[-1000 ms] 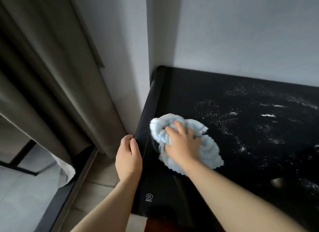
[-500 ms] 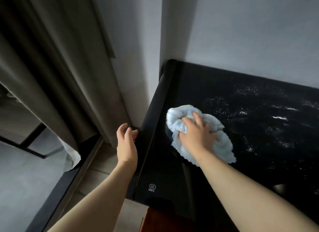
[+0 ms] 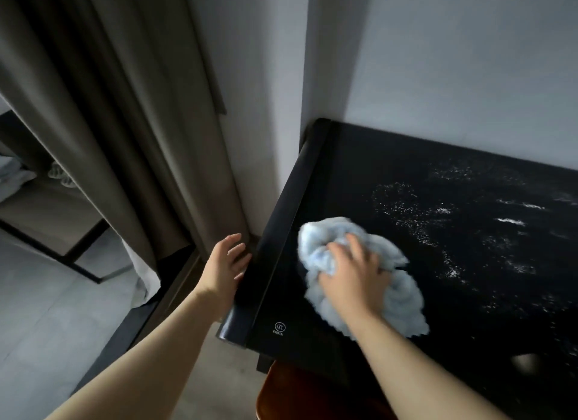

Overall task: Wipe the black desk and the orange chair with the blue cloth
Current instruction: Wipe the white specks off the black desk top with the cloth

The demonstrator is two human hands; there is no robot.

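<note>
The black desk fills the right half of the view, glossy, with wet streaks and droplets across its middle and right. A crumpled light-blue cloth lies on the desk near its left edge. My right hand presses down on the cloth, its fingers bunched into the fabric. My left hand hovers beside the desk's left edge with relaxed fingers, holding nothing. A corner of the orange chair shows under the desk's near edge.
A grey wall backs the desk, and a wall corner stands just left of it. A grey-brown curtain hangs to the left over a dark floor track. The tiled floor lies lower left.
My right hand has slid the cloth a little along the desk near its left edge. My left hand has lifted off the desk's edge and its fingers have spread. The camera has shifted.
</note>
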